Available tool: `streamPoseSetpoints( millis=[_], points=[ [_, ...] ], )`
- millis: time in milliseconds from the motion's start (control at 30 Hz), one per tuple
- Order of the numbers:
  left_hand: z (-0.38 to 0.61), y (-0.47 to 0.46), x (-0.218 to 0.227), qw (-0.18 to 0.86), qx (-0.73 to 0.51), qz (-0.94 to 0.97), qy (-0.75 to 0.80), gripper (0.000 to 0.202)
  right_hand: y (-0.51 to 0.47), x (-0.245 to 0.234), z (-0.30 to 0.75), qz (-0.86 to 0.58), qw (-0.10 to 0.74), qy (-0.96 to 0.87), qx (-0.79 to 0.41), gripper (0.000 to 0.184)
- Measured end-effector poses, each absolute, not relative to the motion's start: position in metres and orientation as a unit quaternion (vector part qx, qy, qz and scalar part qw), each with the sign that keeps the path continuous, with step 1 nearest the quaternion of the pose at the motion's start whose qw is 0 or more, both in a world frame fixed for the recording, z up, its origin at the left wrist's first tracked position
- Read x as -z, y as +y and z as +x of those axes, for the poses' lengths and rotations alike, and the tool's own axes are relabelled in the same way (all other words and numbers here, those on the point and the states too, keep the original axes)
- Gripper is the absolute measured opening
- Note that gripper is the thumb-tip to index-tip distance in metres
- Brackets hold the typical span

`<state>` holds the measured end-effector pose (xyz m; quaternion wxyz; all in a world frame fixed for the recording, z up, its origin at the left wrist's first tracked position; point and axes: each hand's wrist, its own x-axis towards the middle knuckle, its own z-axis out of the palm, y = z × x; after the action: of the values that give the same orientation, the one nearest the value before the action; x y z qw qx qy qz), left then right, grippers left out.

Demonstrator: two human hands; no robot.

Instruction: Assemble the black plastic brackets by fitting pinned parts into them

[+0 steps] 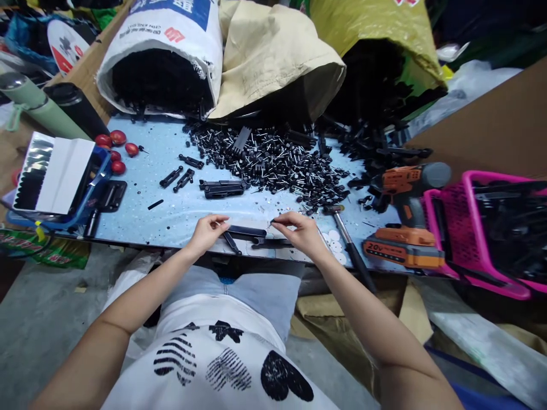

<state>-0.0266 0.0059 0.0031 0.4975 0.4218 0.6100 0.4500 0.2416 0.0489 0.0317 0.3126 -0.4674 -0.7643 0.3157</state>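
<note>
White black-printed shirt (231, 353) nearest; beyond, at the pale-blue surface (145, 188), left hand (208, 232) pinches a long black plastic bar (248, 231), right hand (299, 230) a small black-headed pin (272, 221) beside it: apparently pin-fitting, next calling for careful alignment.

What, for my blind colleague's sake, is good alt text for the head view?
The person's right hand pinches a small pin while the left hand holds one end of a long black part on a blue tabletop. A heap of black pieces lies beyond.
</note>
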Motion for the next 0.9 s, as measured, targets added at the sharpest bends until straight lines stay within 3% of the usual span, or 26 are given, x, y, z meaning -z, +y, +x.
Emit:
streamPoseSetpoints(
  millis=[100, 433, 567, 667, 767, 900],
  points=[
    [-0.027, 0.009, 0.001, 0.45, -0.45, 0.441, 0.633, 0.035, 0.037, -0.029, 0.24, -0.454, 0.312, -0.781, -0.293, 0.024],
    [-0.038, 0.004, 0.001, 0.537, -0.397, 0.397, 0.629, 0.046, 0.023, -0.003, 0.241, -0.386, 0.242, -0.867, -0.201, 0.028],
    [-0.036, -0.019, -0.007, 0.408, -0.377, 0.478, 0.68, 0.034, 0.016, -0.004, 0.244, -0.37, 0.244, -0.882, -0.161, 0.029],
    [-0.019, -0.041, -0.013, 0.303, -0.227, 0.587, 0.715, 0.044, 0.015, -0.009, 0.216, -0.343, 0.247, -0.897, -0.126, 0.034],
    [0.006, -0.048, -0.018, 0.245, -0.08, 0.632, 0.731, 0.042, 0.019, -0.009, 0.172, -0.283, 0.22, -0.922, -0.146, 0.04],
    [0.02, -0.042, -0.018, 0.205, -0.01, 0.637, 0.743, 0.039, 0.025, 0.004, 0.141, -0.279, 0.211, -0.915, -0.2, 0.041]
  ],
)
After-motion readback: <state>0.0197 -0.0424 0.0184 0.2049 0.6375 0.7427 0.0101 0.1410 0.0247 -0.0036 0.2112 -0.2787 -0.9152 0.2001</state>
